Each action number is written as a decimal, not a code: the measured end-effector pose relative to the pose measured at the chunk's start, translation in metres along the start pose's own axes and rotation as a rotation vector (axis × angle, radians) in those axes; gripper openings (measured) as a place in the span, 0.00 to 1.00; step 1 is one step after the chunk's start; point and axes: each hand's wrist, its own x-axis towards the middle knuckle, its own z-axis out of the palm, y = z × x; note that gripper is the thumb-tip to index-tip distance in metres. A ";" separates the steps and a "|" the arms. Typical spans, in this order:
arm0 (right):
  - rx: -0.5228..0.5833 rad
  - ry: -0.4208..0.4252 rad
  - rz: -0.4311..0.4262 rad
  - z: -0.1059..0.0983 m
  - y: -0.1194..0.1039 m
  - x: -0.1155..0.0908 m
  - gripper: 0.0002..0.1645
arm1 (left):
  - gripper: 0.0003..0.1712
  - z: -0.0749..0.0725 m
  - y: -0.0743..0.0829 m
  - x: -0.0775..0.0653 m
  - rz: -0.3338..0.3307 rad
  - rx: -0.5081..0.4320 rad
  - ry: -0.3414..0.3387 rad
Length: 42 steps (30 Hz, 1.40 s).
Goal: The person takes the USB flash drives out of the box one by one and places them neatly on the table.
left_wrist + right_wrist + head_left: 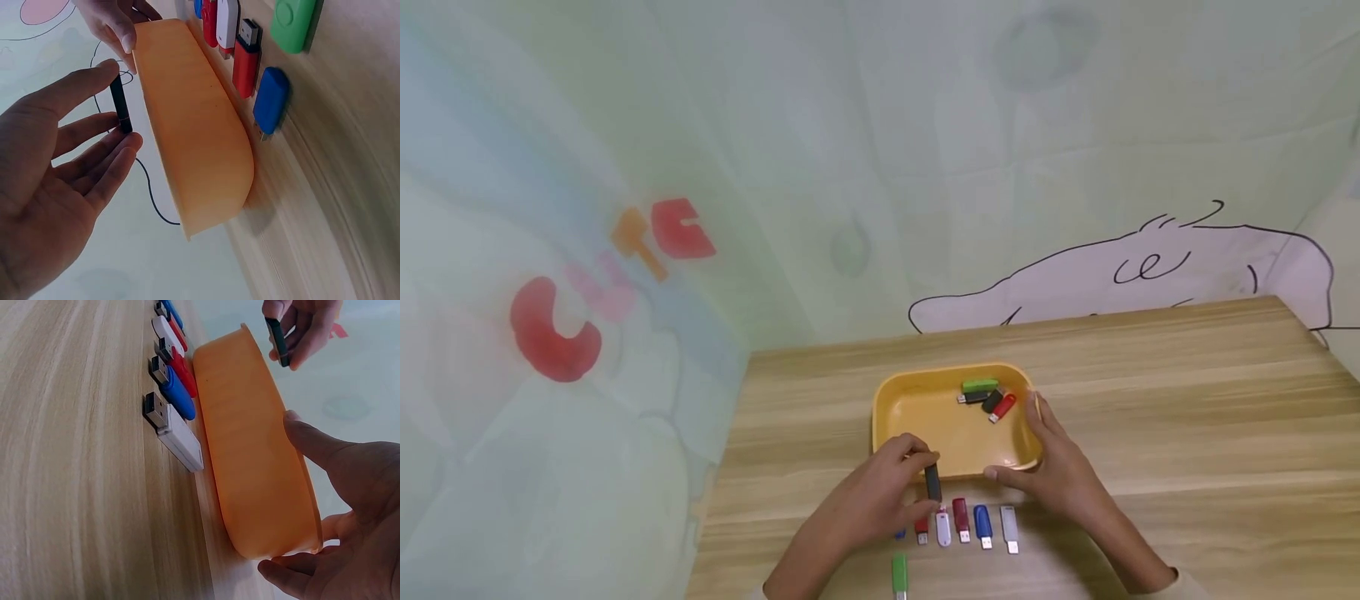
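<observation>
My left hand (880, 492) pinches a black USB flash drive (120, 103) between thumb and fingers, just above the near rim of a yellow tray (917, 417). My right hand (1063, 475) grips the tray's near right corner, thumb on the near rim and fingers along the right side. Inside the tray, at its right end, lie a green flash drive (979, 386), two black ones and a red flash drive (1002, 407). In front of the tray runs a row of flash drives, among them a white one (943, 528), a dark red one (961, 518) and a blue one (982, 525).
A grey-white flash drive (1009, 527) ends the row on the right. Nearer the front lies a green flash drive (899, 575) by itself. The wooden table (1187, 417) reaches back to a printed curtain (775, 167) with cartoon figures, which also hangs at the left.
</observation>
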 end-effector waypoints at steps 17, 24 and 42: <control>-0.004 0.025 -0.040 0.000 0.002 -0.001 0.81 | 0.30 0.007 0.007 -0.027 0.021 -0.059 0.001; -0.012 0.025 -0.042 -0.001 0.002 -0.002 0.81 | 0.31 0.016 0.010 -0.039 -0.056 -0.133 -0.030; -0.004 0.019 -0.034 0.000 0.001 0.000 0.81 | 0.33 0.037 0.004 -0.057 -0.150 -0.222 -0.162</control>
